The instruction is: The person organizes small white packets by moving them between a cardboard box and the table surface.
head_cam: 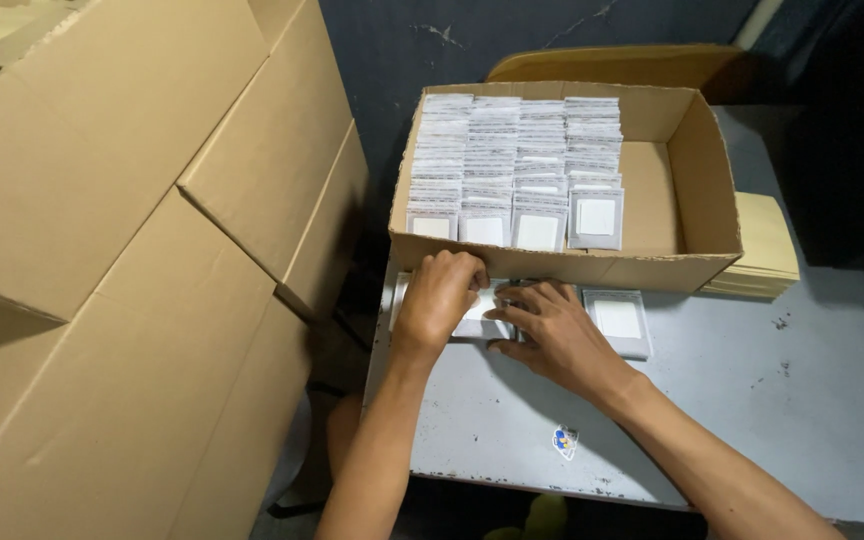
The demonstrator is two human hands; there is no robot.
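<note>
I see big stacked cardboard cartons (132, 250) at left, yellow envelopes (767, 250) right of the box, a small sticker (565, 441) on the grey table (802, 400).
</note>
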